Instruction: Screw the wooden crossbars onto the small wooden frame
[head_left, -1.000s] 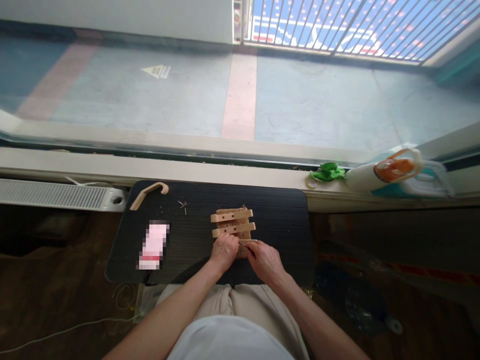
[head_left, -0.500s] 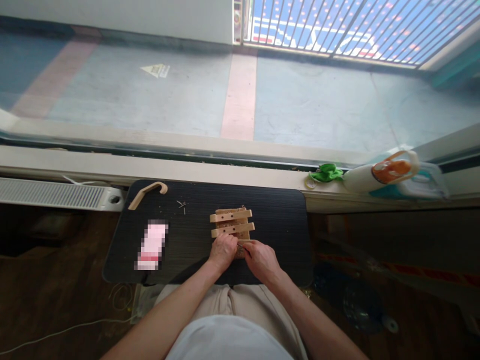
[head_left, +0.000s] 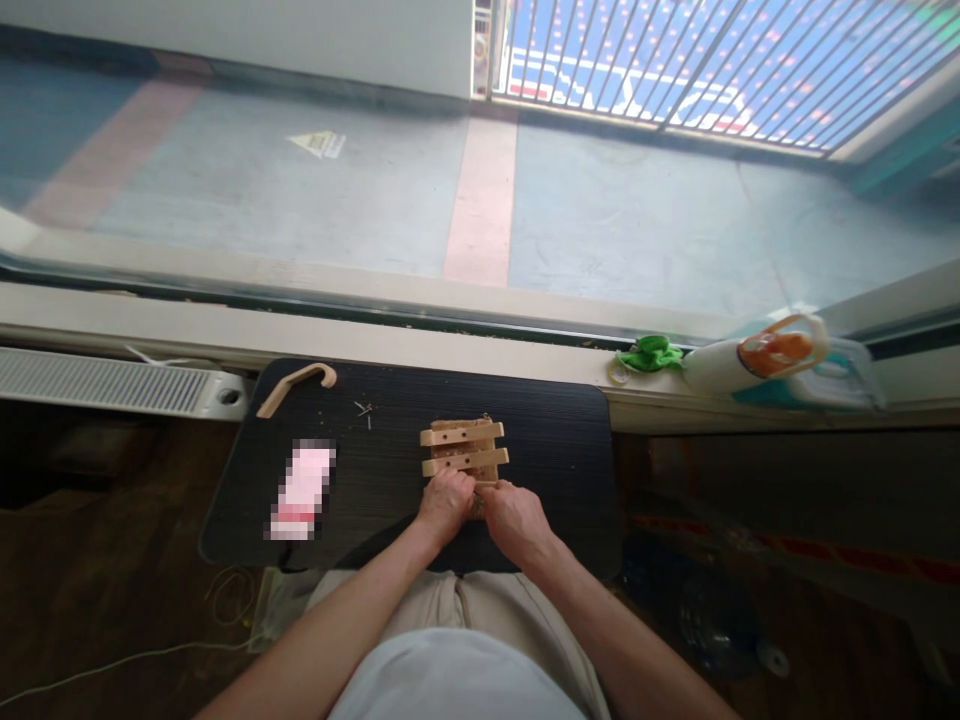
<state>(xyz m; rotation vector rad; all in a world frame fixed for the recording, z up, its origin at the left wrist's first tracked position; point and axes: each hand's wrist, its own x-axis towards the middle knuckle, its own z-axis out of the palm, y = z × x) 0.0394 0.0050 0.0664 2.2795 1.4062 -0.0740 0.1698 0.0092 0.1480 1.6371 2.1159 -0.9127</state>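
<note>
A small wooden assembly [head_left: 465,450], a board with two light cross slats, lies on the black lap table [head_left: 555,450]. My left hand [head_left: 445,505] is closed at the board's near edge, pressing on it. My right hand [head_left: 511,517] is closed right beside it, fingers pinched at the same near edge; whatever they hold is hidden. The two hands touch or nearly touch.
A curved wooden piece [head_left: 294,386] lies at the table's far left corner, small nails [head_left: 365,409] near it, and a pink blurred item [head_left: 301,493] at the left. On the sill at the right are a green cloth [head_left: 649,352] and a white bottle with orange cap [head_left: 757,358]. A white cable [head_left: 112,662] runs over the floor.
My right hand moved left to meet the left hand at the board's near edge. The thin wooden stick seen in its fingers earlier no longer shows.
</note>
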